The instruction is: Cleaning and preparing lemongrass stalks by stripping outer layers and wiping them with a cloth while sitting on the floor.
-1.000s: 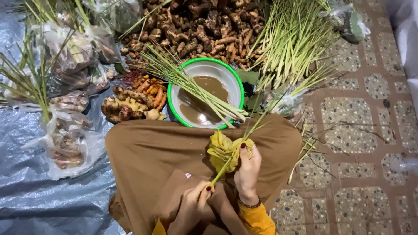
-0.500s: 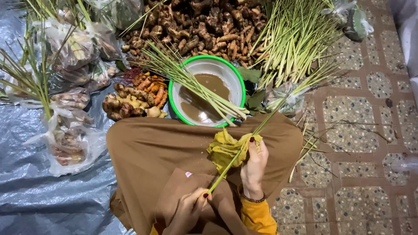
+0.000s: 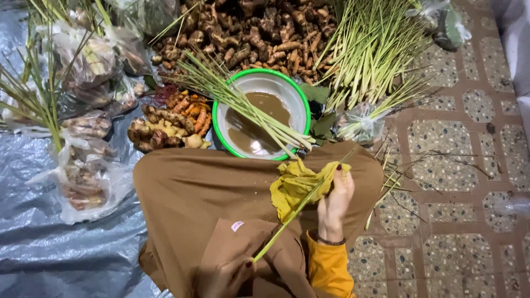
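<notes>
I sit on the floor in brown cloth (image 3: 199, 193). My left hand (image 3: 232, 276), low in the view and partly under the cloth, pinches the thick end of a green lemongrass stalk (image 3: 287, 221). My right hand (image 3: 335, 201) grips a yellow cloth (image 3: 292, 185) wrapped around the stalk's upper part, above my lap. In front of my knees stands a white bowl with a green rim (image 3: 221, 110) holding brown water, and several stalks (image 3: 248, 107) lie across it.
A heap of lemongrass (image 3: 375, 49) lies at the upper right, brown roots (image 3: 254, 30) behind the bowl, orange and yellow roots (image 3: 171, 118) left of it. Plastic bags of roots (image 3: 83, 176) rest on a grey tarp (image 3: 38, 243). Patterned tile floor (image 3: 458, 165) at right.
My left hand has slid down and toward me, drawing the stalk through the yellow cloth. My right hand has kept its grip on the cloth, shifting slightly right.
</notes>
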